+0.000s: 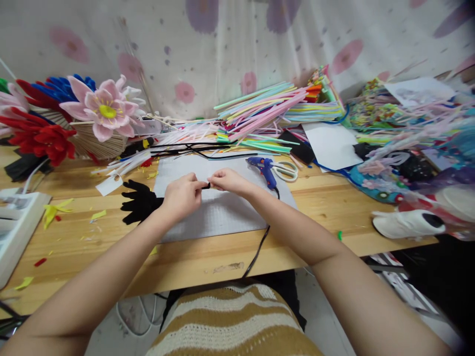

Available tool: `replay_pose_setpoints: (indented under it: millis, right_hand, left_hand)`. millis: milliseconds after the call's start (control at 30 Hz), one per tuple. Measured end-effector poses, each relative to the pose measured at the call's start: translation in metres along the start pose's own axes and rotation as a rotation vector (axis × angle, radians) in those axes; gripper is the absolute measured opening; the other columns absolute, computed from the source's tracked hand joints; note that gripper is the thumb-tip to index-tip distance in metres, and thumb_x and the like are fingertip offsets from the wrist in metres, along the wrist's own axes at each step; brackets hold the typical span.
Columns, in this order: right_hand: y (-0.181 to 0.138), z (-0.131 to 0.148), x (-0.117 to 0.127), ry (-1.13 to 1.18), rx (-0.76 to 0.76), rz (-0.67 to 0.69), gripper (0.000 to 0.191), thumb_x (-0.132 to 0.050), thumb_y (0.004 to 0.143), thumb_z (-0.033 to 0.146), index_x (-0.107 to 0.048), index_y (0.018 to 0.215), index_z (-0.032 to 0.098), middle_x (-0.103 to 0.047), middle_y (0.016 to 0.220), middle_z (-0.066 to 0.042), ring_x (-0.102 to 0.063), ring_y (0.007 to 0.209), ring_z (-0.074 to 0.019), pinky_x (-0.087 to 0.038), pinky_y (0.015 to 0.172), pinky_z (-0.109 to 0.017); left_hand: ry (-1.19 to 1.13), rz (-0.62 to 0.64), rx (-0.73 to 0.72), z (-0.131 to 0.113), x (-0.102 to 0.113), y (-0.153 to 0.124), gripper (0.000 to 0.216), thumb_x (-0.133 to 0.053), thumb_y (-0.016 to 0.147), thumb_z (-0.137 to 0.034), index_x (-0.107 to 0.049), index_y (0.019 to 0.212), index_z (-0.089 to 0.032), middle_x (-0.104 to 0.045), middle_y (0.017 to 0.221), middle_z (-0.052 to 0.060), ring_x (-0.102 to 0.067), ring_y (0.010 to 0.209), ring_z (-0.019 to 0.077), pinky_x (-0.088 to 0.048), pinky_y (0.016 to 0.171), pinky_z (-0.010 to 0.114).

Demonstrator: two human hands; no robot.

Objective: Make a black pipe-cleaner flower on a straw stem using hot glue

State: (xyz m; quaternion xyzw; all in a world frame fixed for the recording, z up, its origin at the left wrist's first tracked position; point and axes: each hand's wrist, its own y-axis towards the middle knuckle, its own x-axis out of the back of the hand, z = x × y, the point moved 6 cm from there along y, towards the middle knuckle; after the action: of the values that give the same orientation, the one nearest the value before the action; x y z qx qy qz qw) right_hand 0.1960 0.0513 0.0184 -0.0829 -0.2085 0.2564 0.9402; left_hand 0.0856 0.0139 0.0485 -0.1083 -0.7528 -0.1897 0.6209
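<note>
Both my hands meet over a white mat (pixel 222 212) on the wooden table (pixel 326 207). My left hand (pixel 181 194) and my right hand (pixel 230 180) pinch a small black piece (pixel 208 186) between their fingertips, fingers pressed together. A black fuzzy hand-shaped piece (pixel 139 201) lies just left of my left wrist. A blue glue gun (pixel 265 168) rests on the mat's far right, its black cord (pixel 260 247) running off the table's front edge. Scissors (pixel 285 170) lie beside the gun.
Pipe-cleaner flowers, pink (pixel 106 106) and red (pixel 40 136), stand at the back left. Piles of coloured pipe cleaners (pixel 267 109) fill the back. White paper (pixel 330 146) and a cluttered heap lie at the right, a white shoe (pixel 408 223) by the edge. A white box (pixel 17 222) sits left.
</note>
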Motion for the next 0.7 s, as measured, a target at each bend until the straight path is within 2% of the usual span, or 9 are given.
replay_pose_setpoints:
  millis: [133, 333, 400, 500, 567, 700]
  right_hand:
    - [0.004, -0.006, -0.010, 0.090, -0.002, 0.084, 0.027, -0.044, 0.077, 0.023, -0.046, 0.051, 0.015, -0.036, 0.037, 0.007, -0.027, 0.037, -0.0039, -0.022, 0.044, -0.021]
    - [0.003, -0.009, -0.012, 0.024, 0.106, 0.098, 0.026, -0.042, 0.080, 0.028, -0.050, 0.059, 0.015, -0.041, 0.041, 0.007, -0.034, 0.041, -0.0053, -0.028, 0.048, -0.020]
    - [0.002, -0.012, -0.002, 0.021, 0.133, -0.016, 0.027, -0.040, 0.082, 0.032, -0.049, 0.062, 0.015, -0.043, 0.045, 0.006, -0.038, 0.045, -0.0061, -0.031, 0.051, -0.020]
    - [-0.003, -0.021, 0.018, 0.023, 0.156, -0.304, 0.020, -0.048, 0.079, 0.035, -0.050, 0.072, 0.016, -0.051, 0.060, 0.004, -0.046, 0.057, -0.0069, -0.035, 0.056, -0.019]
    - [-0.006, -0.031, 0.018, 0.088, 0.074, -0.333, 0.018, -0.054, 0.076, 0.035, -0.050, 0.080, 0.018, -0.053, 0.068, 0.003, -0.050, 0.060, -0.0075, -0.036, 0.055, -0.019]
    - [-0.012, -0.048, -0.003, 0.531, -0.213, -0.194, 0.025, -0.057, 0.076, 0.039, -0.046, 0.089, 0.020, -0.054, 0.070, 0.002, -0.052, 0.053, -0.0071, -0.036, 0.044, -0.018]
  left_hand:
    - [-0.123, 0.026, 0.086, 0.002, -0.006, 0.000, 0.023, -0.050, 0.078, -0.040, -0.068, 0.086, -0.027, -0.063, 0.091, 0.001, -0.057, 0.073, 0.0164, -0.034, 0.054, 0.027]
    - [-0.198, 0.038, 0.193, 0.006, -0.014, 0.004, 0.018, -0.053, 0.076, -0.033, -0.064, 0.071, -0.020, -0.063, 0.078, 0.003, -0.054, 0.066, 0.0156, -0.033, 0.054, 0.027]
    - [-0.219, 0.043, 0.218, 0.008, -0.015, 0.005, 0.016, -0.053, 0.075, -0.031, -0.063, 0.070, -0.019, -0.062, 0.079, 0.003, -0.054, 0.068, 0.0154, -0.034, 0.055, 0.027]
    - [-0.256, 0.045, 0.288, 0.013, -0.014, 0.005, 0.013, -0.054, 0.074, -0.029, -0.062, 0.071, -0.019, -0.062, 0.080, 0.002, -0.054, 0.070, 0.0149, -0.034, 0.057, 0.026]
    - [-0.266, 0.032, 0.311, 0.014, -0.012, 0.005, 0.013, -0.054, 0.073, -0.029, -0.061, 0.071, -0.019, -0.062, 0.080, 0.002, -0.054, 0.070, 0.0147, -0.034, 0.058, 0.026]
    - [-0.188, -0.089, 0.220, 0.009, 0.000, 0.006, 0.014, -0.053, 0.075, -0.029, -0.060, 0.071, -0.018, -0.062, 0.081, 0.002, -0.054, 0.069, 0.0144, -0.033, 0.057, 0.026]
